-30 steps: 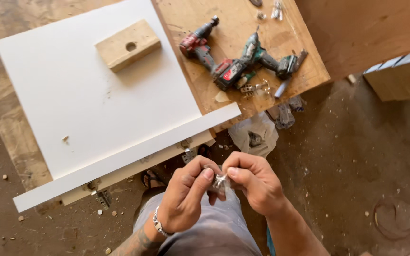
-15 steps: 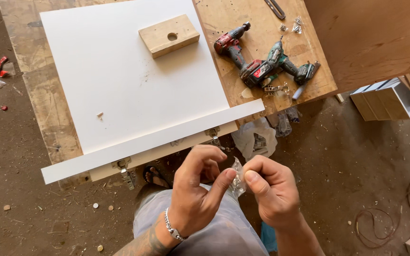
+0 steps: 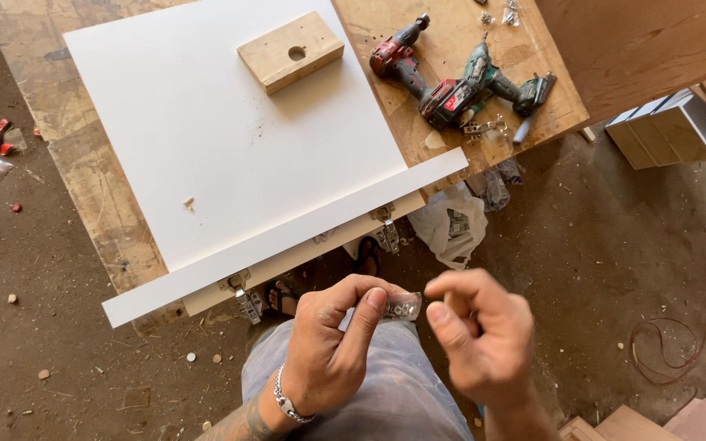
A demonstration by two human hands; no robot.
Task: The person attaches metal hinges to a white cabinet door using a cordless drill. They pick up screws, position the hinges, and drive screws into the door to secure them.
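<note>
My left hand (image 3: pixel 335 343) pinches a small clear plastic packet of metal hardware (image 3: pixel 403 308) between thumb and forefinger, in front of my lap. My right hand (image 3: pixel 481 336) is just right of the packet, fingers curled and blurred, its thumb and forefinger pinched near the packet's torn edge; whether it touches is unclear. Above the hands a white panel (image 3: pixel 230 139) lies on a wooden workbench (image 3: pixel 100 188), with a white strip (image 3: pixel 288 237) along its near edge. Two metal hinges (image 3: pixel 247 300) (image 3: pixel 386 233) hang from that edge.
A wooden block with a round hole (image 3: pixel 290 51) rests on the panel. Two cordless drills (image 3: pixel 418 69) (image 3: pixel 496 82) and loose hardware (image 3: pixel 484 128) lie on the bench's right part. A white plastic bag (image 3: pixel 451 224) lies on the dirt floor; white boxes (image 3: pixel 668 131) at right, a wire coil (image 3: pixel 672 351).
My hands have come slightly apart: the right hand pulled away to the right from the packet that the left still holds. The view shifted, showing more of the bench.
</note>
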